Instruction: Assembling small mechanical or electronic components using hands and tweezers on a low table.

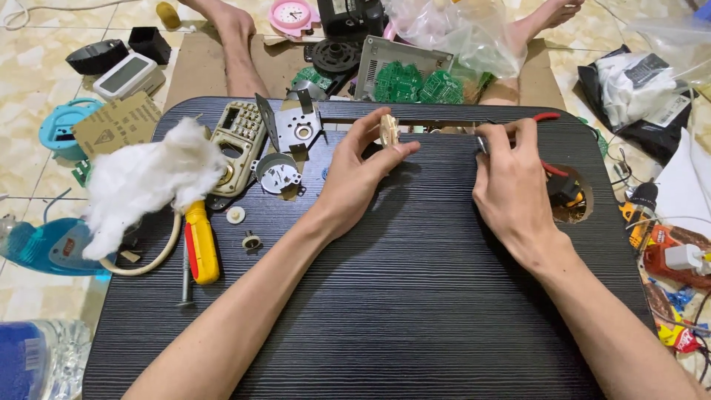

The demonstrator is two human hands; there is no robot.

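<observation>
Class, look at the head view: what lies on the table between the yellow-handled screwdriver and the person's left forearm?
Two small parts: a pale round disc and a small gear-like piece, on the dark table.

Head view under bright, even, diffuse light from above. Shadows are soft and short: a faint one lies under the left hand (361, 172) and another under the right hand (511, 181) on the dark ribbed tabletop (415, 296). The cotton wad (148, 181) near the tabletop's left edge is close to overexposed, its texture partly washed out. The glossy floor tiles (37, 67) show mild sheen. Wide-angle distortion bows the tabletop's far edge and stretches the forearms toward the lower corners. Focus is sharp centrally; the corners soften slightly.
</observation>
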